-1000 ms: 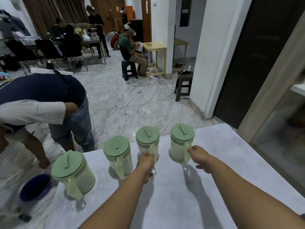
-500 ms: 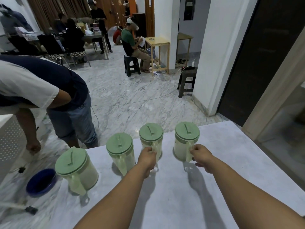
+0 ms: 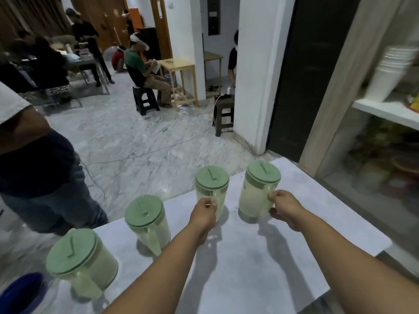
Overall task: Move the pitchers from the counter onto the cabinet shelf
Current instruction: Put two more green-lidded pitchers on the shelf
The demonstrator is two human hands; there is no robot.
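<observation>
Several pale pitchers with green lids stand in a row on the white counter [image 3: 249, 268]. My left hand [image 3: 203, 213] grips the handle of the third pitcher [image 3: 211, 189]. My right hand [image 3: 283, 206] grips the handle of the rightmost pitcher [image 3: 256, 191], which tilts a little. Two more pitchers stand free to the left, one in the middle [image 3: 147, 219] and one at the near left corner [image 3: 79, 261]. The cabinet shelf [image 3: 385, 111] is at the right, behind a pale frame.
Stacked white bowls [image 3: 390, 71] sit on the cabinet shelf, and blurred items fill the space below it. A bent-over person [image 3: 40, 173] stands close at the counter's left. A blue basin [image 3: 20, 293] lies on the floor. Other people, stools and tables are further back.
Both hands have closed round the handles of the two right pitchers. The view has swung right, bringing the cabinet shelf into sight. The rightmost pitcher now leans slightly.
</observation>
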